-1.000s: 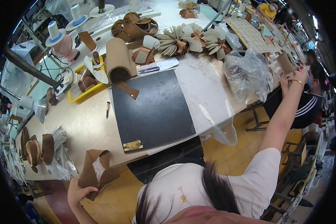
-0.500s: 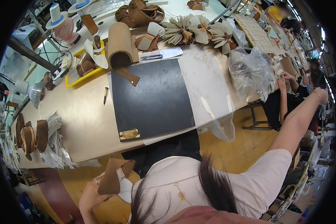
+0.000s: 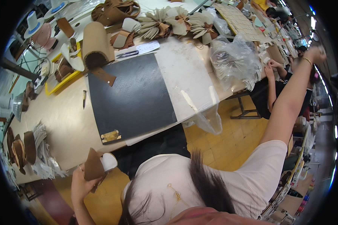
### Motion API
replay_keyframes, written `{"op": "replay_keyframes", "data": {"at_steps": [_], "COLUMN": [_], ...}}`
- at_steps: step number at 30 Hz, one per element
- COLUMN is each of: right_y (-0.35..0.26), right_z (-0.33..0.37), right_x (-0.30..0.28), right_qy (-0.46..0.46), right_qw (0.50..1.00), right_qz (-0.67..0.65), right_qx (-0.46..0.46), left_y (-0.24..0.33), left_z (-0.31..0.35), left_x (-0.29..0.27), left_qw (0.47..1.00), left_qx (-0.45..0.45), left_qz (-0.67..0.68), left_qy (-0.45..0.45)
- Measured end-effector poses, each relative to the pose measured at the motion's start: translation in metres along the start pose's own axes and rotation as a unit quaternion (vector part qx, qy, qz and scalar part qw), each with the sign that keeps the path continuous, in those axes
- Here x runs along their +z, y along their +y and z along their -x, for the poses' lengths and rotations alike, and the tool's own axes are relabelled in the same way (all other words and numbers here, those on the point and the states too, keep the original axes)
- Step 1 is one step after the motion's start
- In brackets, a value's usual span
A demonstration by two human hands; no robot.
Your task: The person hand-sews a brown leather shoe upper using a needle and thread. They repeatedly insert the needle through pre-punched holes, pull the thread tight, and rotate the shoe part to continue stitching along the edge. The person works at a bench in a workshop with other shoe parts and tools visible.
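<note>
My left hand (image 3: 80, 183) holds a brown leather piece with a white lining (image 3: 95, 166) just below the near edge of the worktable (image 3: 60, 123). Close above it on the table lies a black cutting mat (image 3: 129, 97) with a small brass-coloured part (image 3: 110, 136) at its near corner. My right hand (image 3: 314, 54) is raised far out to the right, away from the table, fingers closed as far as the blur shows; nothing is visible in it.
A leather roll (image 3: 95, 44), a yellow tray (image 3: 58, 75), fanned leather pieces (image 3: 165, 22) and a clear plastic bag of parts (image 3: 234, 62) sit on the table. Stacked brown pieces (image 3: 24, 148) lie at the left. Another person (image 3: 274, 80) sits at the right.
My left hand has brought the brown piece in from the left, closer to my body. My right arm has swung further out and up to the right.
</note>
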State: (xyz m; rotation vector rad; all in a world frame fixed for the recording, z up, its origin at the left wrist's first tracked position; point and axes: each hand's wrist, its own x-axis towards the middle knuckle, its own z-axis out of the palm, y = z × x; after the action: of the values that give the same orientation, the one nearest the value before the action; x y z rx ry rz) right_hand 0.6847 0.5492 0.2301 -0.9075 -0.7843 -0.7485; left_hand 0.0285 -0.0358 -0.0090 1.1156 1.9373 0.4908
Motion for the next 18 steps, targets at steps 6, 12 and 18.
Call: {"op": "replay_keyframes", "data": {"at_steps": [6,12,18], "right_y": [-0.227,-0.429,-0.440], "right_z": [0.303,0.393,0.365], "right_x": [-0.044,-0.236,-0.256], "right_qy": [-0.572,-0.741,-0.798], "right_qw": [0.731,0.294,0.253], "right_qz": [-0.363,-0.554,-0.501], "right_qx": [0.079,0.239,0.218], "left_y": [0.040,0.066,0.073], "left_z": [-0.011,-0.045,-0.072], "left_x": [-0.021,-0.011,-0.006], "left_qw": [0.995,0.960,0.875], "left_qx": [-0.009,0.057,0.127], "left_qz": [0.076,0.271,0.468], "left_qy": [-0.068,-0.035,0.007]}}
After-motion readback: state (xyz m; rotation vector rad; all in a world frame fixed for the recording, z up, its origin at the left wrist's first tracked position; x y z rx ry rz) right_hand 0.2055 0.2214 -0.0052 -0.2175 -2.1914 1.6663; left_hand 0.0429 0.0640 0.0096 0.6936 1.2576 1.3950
